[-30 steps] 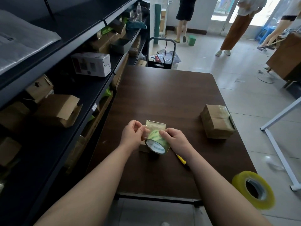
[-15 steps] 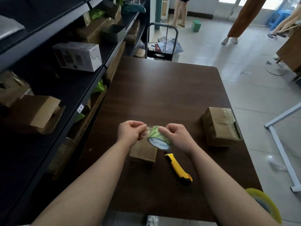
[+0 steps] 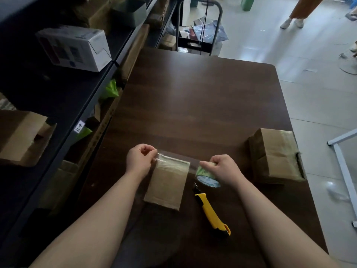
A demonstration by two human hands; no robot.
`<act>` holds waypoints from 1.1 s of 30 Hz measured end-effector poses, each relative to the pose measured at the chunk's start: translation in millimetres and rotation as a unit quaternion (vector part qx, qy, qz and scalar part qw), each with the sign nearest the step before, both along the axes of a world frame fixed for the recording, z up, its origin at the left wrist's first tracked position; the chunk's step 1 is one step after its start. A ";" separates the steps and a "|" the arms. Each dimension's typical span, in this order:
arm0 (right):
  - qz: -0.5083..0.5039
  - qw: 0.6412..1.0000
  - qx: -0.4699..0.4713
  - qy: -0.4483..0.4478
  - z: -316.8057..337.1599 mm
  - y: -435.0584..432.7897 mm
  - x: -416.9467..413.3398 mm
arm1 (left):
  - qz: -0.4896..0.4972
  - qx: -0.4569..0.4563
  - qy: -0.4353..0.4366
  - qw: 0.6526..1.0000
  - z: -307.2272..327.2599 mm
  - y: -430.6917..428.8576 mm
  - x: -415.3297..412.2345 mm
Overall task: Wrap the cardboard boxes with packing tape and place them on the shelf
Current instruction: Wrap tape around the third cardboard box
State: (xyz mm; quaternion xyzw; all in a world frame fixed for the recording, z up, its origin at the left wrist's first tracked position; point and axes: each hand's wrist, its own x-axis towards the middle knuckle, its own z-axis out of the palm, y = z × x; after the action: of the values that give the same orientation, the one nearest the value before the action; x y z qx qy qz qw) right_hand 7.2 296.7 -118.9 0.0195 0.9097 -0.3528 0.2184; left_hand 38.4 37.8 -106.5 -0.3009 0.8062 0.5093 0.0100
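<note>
left hand (image 3: 140, 159) pinches the free tape end at the 9 o'clock edge of the flat cardboard box (image 3: 166, 187). right hand (image 3: 222, 168) grips the tape roll (image 3: 207, 176) at 3 o'clock. strip (image 3: 173, 161) spans the box's 12 o'clock end, crossing its 12-to-6 long axis on the tabletop (image 3: 193, 103).

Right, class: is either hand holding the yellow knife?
No, the yellow knife lies on the table, while the right hand grips the tape roll and the left hand pinches the tape.
</note>
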 end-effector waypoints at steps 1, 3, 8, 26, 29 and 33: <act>-0.002 1.000 0.008 -0.005 -5.0 -0.3 -1.3 | -0.004 -0.009 -0.005 1.000 -2.0 -0.8 -1.6; -0.005 1.000 0.017 -0.012 -12.8 -0.5 -3.4 | -0.026 -0.022 -0.014 0.999 -7.1 -2.4 -4.0; 0.000 0.999 0.046 -0.013 -21.2 1.1 0.3 | -0.052 -0.023 -0.031 0.998 -16.6 -4.5 -1.8; 0.021 0.990 0.143 -0.003 -21.7 -11.3 6.5 | -0.103 -0.077 -0.050 0.991 -38.1 -3.1 -2.5; 0.018 0.989 0.144 0.006 -24.9 -10.4 10.2 | -0.118 -0.211 -0.057 0.969 -37.0 -1.3 1.9; 0.017 0.991 0.134 0.002 -26.9 -10.5 13.2 | -0.168 -0.279 0.049 0.944 -35.9 15.1 15.1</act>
State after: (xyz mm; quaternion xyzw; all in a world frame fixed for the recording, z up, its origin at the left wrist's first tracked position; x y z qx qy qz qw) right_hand 20.4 286.2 -145.8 0.0323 0.9493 -0.2241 0.2181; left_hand 53.5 52.9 -142.4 -0.1265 0.9542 0.2694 -0.0285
